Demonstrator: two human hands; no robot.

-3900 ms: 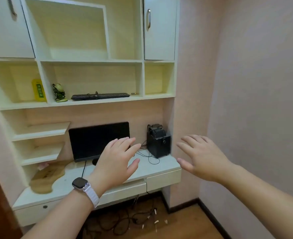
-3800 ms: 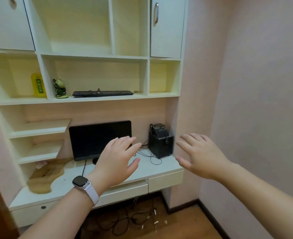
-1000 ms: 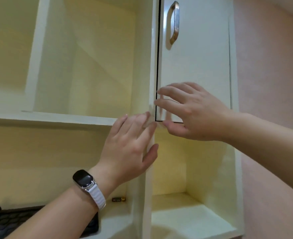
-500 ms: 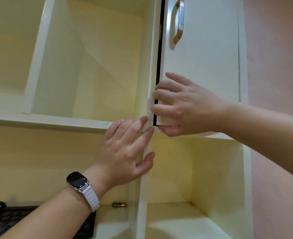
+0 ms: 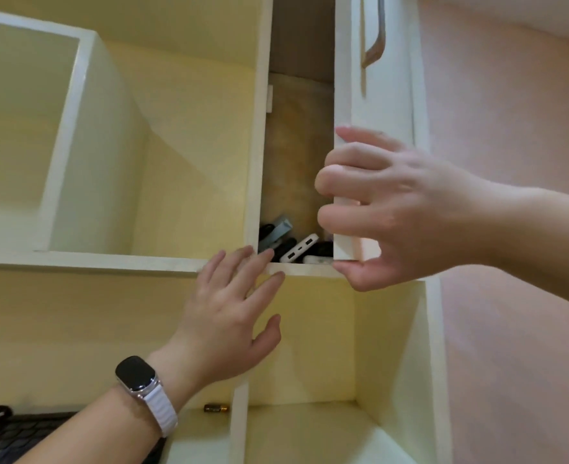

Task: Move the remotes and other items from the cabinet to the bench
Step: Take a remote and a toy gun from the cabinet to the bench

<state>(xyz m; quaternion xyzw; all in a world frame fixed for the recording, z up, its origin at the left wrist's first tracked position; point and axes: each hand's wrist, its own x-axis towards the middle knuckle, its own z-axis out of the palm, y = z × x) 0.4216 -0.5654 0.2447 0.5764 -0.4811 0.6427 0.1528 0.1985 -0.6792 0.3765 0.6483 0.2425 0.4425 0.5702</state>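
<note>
The upper cabinet door (image 5: 373, 95) stands partly swung out, and my right hand (image 5: 390, 205) grips its lower left edge, fingers wrapped round the front and thumb under the corner. Through the gap I see a pile of items on the cabinet floor: a white power bank (image 5: 299, 248) with ports, black remotes (image 5: 284, 246) and a grey-blue device (image 5: 278, 231). My left hand (image 5: 232, 313) is spread flat, fingers apart, its fingertips on the shelf edge just below the opening. It holds nothing and wears a watch with a white band.
Open cream shelf compartments (image 5: 125, 162) lie left of and below the cabinet. A small battery (image 5: 215, 408) lies on the lower shelf beside a black keyboard (image 5: 15, 437). A pink wall (image 5: 510, 128) is at the right. The bench is out of view.
My right hand has pulled the cabinet door from nearly closed to partly swung out, baring the items inside. My left hand has stayed by the shelf edge. The view has tilted further up.
</note>
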